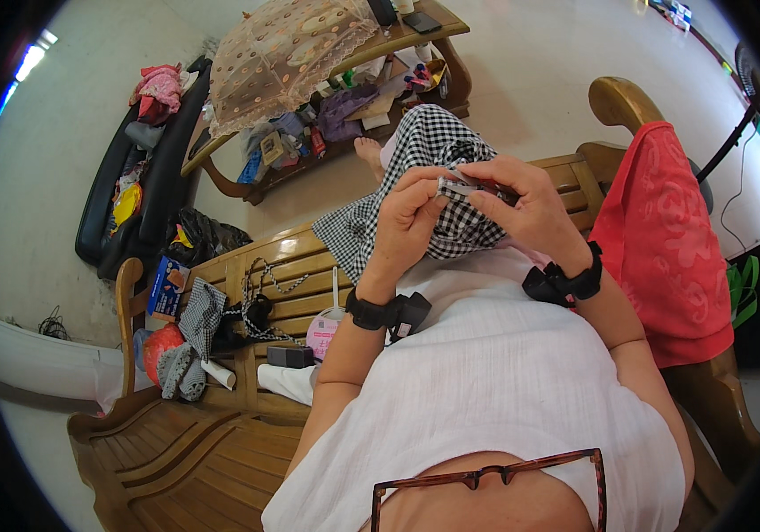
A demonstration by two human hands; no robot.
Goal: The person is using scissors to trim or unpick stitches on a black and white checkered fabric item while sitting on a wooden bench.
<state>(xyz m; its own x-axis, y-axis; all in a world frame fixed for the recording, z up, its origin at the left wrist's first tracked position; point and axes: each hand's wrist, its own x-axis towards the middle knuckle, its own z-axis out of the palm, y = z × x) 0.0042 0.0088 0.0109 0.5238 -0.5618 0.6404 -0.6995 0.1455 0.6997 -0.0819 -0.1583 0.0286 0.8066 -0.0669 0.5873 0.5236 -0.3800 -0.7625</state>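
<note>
My left hand (407,222) and my right hand (531,204) meet in front of me over a black-and-white checked cloth (424,142) draped across my lap. Both pinch a folded edge of that cloth (462,188) between thumb and fingers. A small dark object shows at the right fingertips; what it is cannot be told. Each wrist wears a black strap. I sit on a wooden bench (291,266).
A red towel (664,239) hangs over the bench arm at right. On the bench to my left lie a small checked piece (201,315), a chain strap bag (260,306), a black box (289,356) and a pink hand fan (322,332). A cluttered wooden table (327,80) and black sofa (132,195) stand beyond.
</note>
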